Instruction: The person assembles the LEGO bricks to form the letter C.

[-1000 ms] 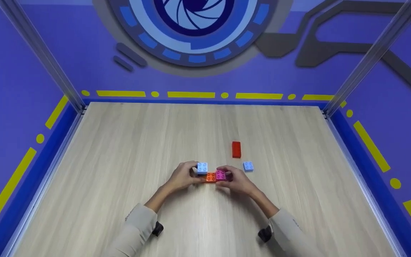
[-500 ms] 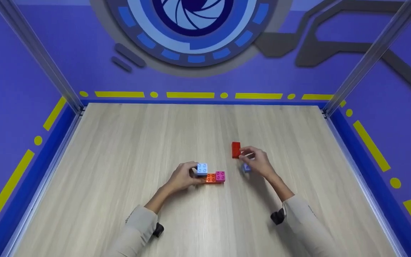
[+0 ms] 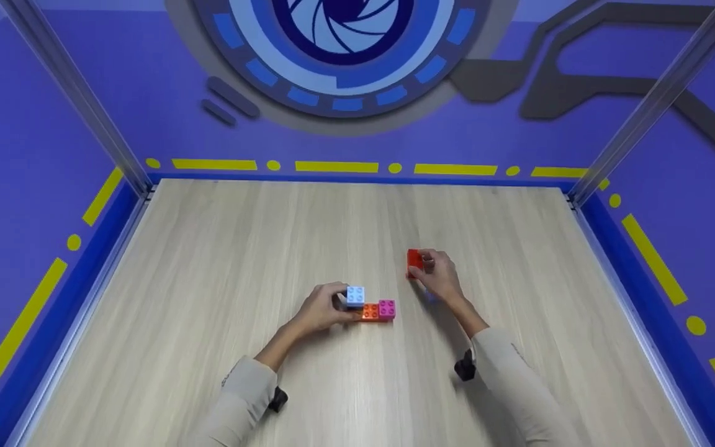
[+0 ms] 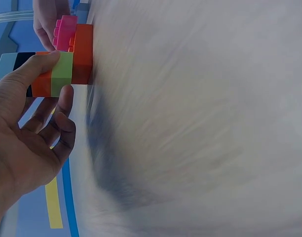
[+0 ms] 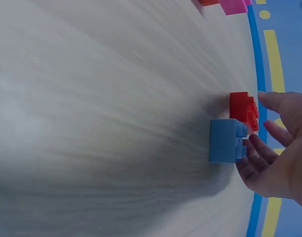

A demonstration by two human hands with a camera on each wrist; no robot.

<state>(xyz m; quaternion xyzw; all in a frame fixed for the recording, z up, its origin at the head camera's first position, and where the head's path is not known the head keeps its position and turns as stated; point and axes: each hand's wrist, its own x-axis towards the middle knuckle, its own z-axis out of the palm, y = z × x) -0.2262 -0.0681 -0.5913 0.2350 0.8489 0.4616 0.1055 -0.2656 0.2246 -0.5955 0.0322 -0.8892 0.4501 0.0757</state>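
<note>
My left hand (image 3: 321,307) grips a small stack of toy building bricks between thumb and fingers. In the left wrist view that stack runs from a light blue brick (image 4: 7,66) on top through black and orange bricks to a light green brick (image 4: 62,74). It stands on one end of a long orange brick (image 4: 83,54), whose other end bears a pink brick (image 3: 386,308). My right hand (image 3: 441,276) reaches over a red brick (image 3: 414,263), fingers spread around its studs without visibly gripping it. Beneath that hand sits a blue brick (image 5: 223,140), mostly hidden in the head view.
All the bricks are on a pale wood-grain table (image 3: 239,236). Blue and purple panels (image 3: 128,105) with yellow marks enclose its back and sides, with metal posts at the rear corners.
My right hand has left the pink brick, moved away and to the right past the blue brick, and come over the red one. My left hand keeps its grip on the stack.
</note>
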